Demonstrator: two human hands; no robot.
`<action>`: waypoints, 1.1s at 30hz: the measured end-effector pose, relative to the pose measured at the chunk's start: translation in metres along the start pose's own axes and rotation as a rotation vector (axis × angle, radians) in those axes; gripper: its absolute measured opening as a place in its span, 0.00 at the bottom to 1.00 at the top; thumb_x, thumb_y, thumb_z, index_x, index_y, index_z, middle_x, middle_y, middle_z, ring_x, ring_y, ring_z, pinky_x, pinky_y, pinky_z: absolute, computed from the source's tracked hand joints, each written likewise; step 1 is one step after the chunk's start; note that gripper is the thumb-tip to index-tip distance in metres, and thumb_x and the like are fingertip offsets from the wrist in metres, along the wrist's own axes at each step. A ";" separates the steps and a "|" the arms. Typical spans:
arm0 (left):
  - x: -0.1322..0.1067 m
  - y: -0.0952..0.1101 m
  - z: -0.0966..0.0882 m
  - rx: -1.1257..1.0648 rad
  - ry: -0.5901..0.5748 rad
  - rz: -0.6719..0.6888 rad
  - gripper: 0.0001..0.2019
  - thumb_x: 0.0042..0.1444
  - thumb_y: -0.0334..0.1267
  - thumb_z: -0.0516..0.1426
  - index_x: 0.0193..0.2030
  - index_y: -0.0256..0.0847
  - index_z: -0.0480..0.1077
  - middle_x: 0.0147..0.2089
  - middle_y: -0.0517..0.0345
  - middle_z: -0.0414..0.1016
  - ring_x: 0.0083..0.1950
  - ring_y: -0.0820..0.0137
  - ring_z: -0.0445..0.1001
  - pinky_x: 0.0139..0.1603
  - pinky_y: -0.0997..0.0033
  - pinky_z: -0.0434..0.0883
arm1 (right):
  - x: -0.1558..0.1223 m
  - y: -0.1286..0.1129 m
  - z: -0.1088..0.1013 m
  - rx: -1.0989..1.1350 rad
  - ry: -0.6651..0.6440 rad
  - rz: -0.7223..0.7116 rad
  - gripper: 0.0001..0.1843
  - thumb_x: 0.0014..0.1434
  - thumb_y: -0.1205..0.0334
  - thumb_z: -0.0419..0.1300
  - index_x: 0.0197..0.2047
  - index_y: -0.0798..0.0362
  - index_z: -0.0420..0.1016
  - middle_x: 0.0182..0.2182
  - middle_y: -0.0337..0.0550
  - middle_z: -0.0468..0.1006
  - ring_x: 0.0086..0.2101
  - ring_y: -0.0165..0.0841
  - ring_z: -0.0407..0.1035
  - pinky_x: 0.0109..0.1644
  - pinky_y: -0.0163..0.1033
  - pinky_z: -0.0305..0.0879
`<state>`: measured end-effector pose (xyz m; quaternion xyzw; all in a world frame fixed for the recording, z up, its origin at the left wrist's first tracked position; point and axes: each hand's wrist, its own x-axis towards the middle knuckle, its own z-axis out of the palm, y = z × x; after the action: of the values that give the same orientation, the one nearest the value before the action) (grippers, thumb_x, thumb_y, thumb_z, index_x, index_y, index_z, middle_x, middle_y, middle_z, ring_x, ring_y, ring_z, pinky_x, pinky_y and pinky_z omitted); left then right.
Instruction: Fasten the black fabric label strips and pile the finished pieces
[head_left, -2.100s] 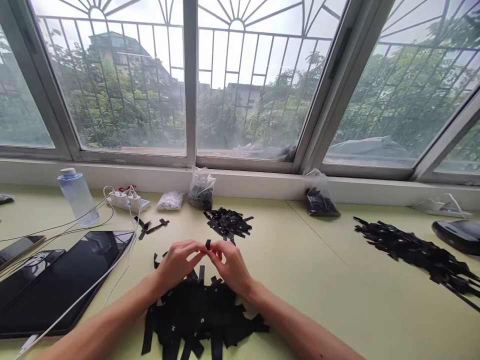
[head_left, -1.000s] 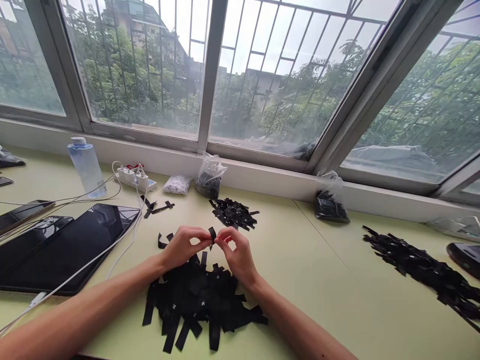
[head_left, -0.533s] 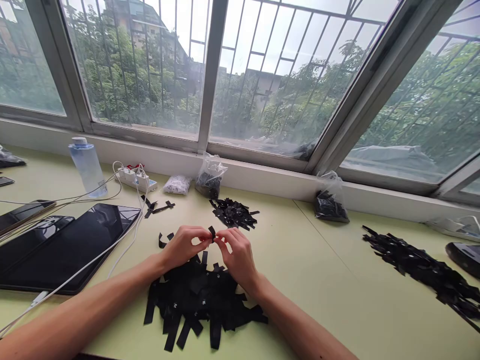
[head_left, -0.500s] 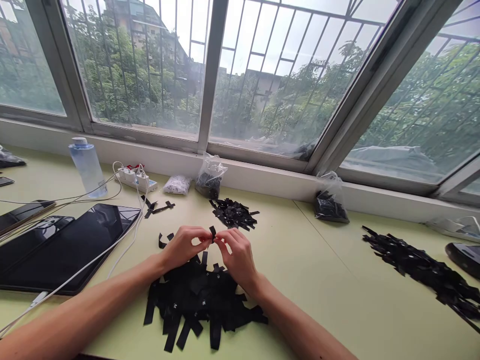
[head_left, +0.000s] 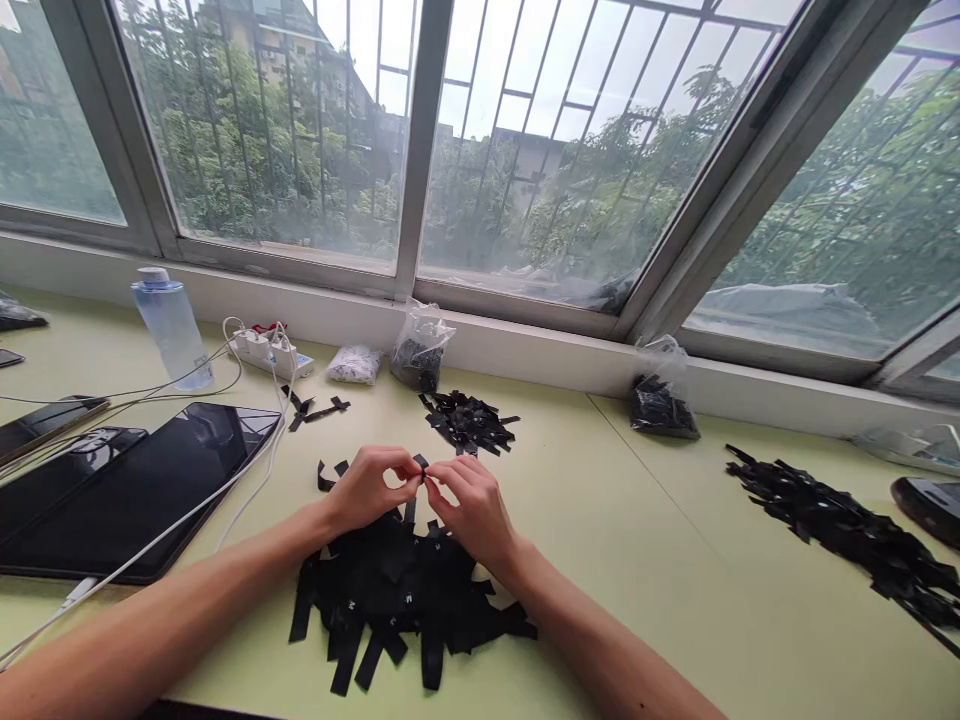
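Note:
My left hand [head_left: 369, 487] and my right hand [head_left: 468, 505] meet above the table, fingertips pinched together on one small black label strip [head_left: 421, 466] that is folded between them. Directly beneath my hands lies a heap of flat black label strips [head_left: 397, 600], some with small white letters. Farther back sits a smaller pile of folded black pieces [head_left: 469, 422].
A dark tablet [head_left: 142, 490] with a white cable lies at left, phones beside it. A water bottle [head_left: 171, 327], a power strip [head_left: 262, 350] and small plastic bags [head_left: 420, 345] line the window sill side. Another bag [head_left: 661, 405] and a long black pile [head_left: 847, 525] lie at right.
My fingers have closed tighter on the strip, so less of it shows. The camera has tilted down slightly; the piles have not moved.

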<state>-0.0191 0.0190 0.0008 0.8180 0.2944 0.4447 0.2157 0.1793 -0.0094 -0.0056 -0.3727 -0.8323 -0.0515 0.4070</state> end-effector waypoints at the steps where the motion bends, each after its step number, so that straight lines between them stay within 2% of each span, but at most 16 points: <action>1: 0.000 0.000 0.000 0.001 0.000 -0.005 0.04 0.56 0.28 0.60 0.32 0.38 0.75 0.29 0.59 0.78 0.31 0.72 0.75 0.36 0.73 0.72 | 0.000 0.000 -0.001 -0.007 -0.016 -0.025 0.08 0.66 0.69 0.57 0.42 0.49 0.76 0.36 0.43 0.81 0.36 0.37 0.72 0.44 0.45 0.67; 5: 0.000 0.002 0.000 -0.018 -0.006 -0.017 0.05 0.55 0.27 0.60 0.30 0.38 0.73 0.29 0.61 0.76 0.31 0.73 0.73 0.36 0.74 0.70 | 0.000 0.002 -0.002 -0.032 -0.065 -0.113 0.10 0.67 0.70 0.54 0.43 0.49 0.74 0.38 0.44 0.81 0.38 0.38 0.72 0.45 0.45 0.66; 9: 0.000 0.006 -0.001 -0.041 -0.001 -0.010 0.06 0.53 0.25 0.59 0.28 0.38 0.69 0.29 0.62 0.73 0.31 0.73 0.71 0.36 0.74 0.69 | 0.000 0.001 0.000 -0.054 -0.078 -0.129 0.10 0.67 0.72 0.53 0.39 0.49 0.72 0.37 0.44 0.80 0.37 0.37 0.70 0.44 0.45 0.65; 15: -0.001 0.010 0.000 -0.035 -0.018 0.001 0.09 0.49 0.23 0.58 0.25 0.39 0.65 0.28 0.63 0.70 0.30 0.74 0.68 0.35 0.73 0.66 | 0.002 -0.003 0.001 -0.098 -0.141 -0.218 0.10 0.69 0.65 0.53 0.34 0.50 0.69 0.36 0.45 0.77 0.35 0.37 0.66 0.42 0.45 0.63; 20: 0.000 0.015 0.000 -0.048 -0.005 -0.016 0.09 0.47 0.23 0.57 0.23 0.39 0.64 0.26 0.64 0.69 0.29 0.74 0.66 0.33 0.74 0.64 | 0.006 -0.004 -0.002 -0.170 -0.159 -0.267 0.11 0.69 0.66 0.52 0.33 0.50 0.67 0.32 0.44 0.74 0.33 0.36 0.63 0.41 0.44 0.61; 27: 0.000 0.020 0.008 -0.121 0.044 -0.175 0.09 0.47 0.25 0.57 0.22 0.37 0.62 0.25 0.65 0.64 0.29 0.75 0.61 0.31 0.76 0.60 | 0.009 0.003 0.001 -0.191 -0.090 -0.345 0.11 0.68 0.68 0.54 0.31 0.51 0.65 0.28 0.41 0.70 0.31 0.35 0.60 0.39 0.41 0.59; 30: 0.000 0.017 0.013 -0.170 0.030 -0.241 0.10 0.49 0.27 0.57 0.22 0.37 0.60 0.24 0.66 0.62 0.29 0.76 0.60 0.30 0.77 0.59 | 0.008 0.006 0.004 -0.162 -0.105 -0.328 0.10 0.67 0.71 0.53 0.32 0.51 0.65 0.29 0.42 0.71 0.32 0.35 0.62 0.41 0.42 0.60; 33: 0.002 0.009 0.014 -0.218 -0.013 -0.286 0.10 0.52 0.31 0.58 0.23 0.38 0.62 0.24 0.66 0.62 0.27 0.76 0.60 0.28 0.77 0.59 | 0.010 0.009 0.008 -0.109 -0.086 -0.250 0.11 0.65 0.71 0.54 0.31 0.51 0.63 0.29 0.41 0.71 0.32 0.34 0.63 0.41 0.41 0.61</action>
<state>-0.0034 0.0126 0.0006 0.7424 0.3563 0.4336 0.3659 0.1760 0.0054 -0.0058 -0.2895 -0.8849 -0.1309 0.3405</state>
